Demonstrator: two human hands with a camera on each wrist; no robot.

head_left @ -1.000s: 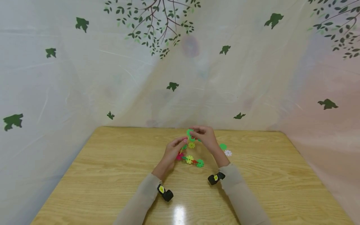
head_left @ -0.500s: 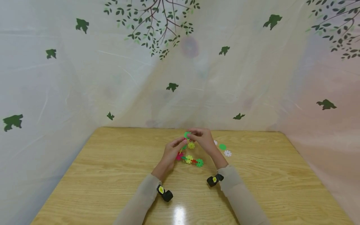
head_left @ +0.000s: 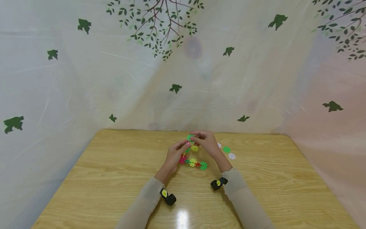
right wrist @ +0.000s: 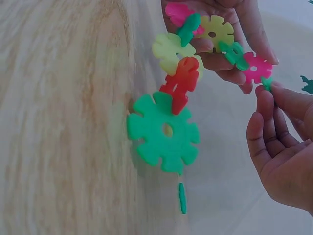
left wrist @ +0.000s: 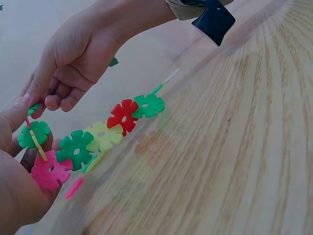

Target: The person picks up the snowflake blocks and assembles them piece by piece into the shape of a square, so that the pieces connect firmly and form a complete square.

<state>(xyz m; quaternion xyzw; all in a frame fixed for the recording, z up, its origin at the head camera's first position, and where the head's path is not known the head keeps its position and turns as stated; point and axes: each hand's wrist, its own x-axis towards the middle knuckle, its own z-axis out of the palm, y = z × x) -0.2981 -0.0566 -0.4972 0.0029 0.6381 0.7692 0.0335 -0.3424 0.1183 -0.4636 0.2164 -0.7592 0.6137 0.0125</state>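
Note:
My left hand (head_left: 173,156) holds a chain of notched plastic snowflake discs in several colours. Its thumb and fingers grip it near the end pink disc (right wrist: 257,68). With thumb and index finger, my right hand (head_left: 208,140) pinches a green snowflake disc (right wrist: 266,83), its edge right at the rim of that pink disc. Most of the green disc is hidden by fingers in the right wrist view. The chain bends below the left hand through another pink disc (left wrist: 51,169), then green, yellow and a red disc (left wrist: 122,117), to a green disc (right wrist: 164,131) at its other end.
Right of the right hand, a loose green disc (head_left: 227,149) and a white disc (head_left: 232,156) lie on the wooden table (head_left: 114,190). A second white disc (head_left: 219,145) lies close behind the right wrist. A printed cloth (head_left: 137,95) hangs beyond the table's far edge.
My right hand has brought the green disc left and slightly down to the chain end in my left hand, uncovering a white disc by its wrist. The left hand has hardly moved.

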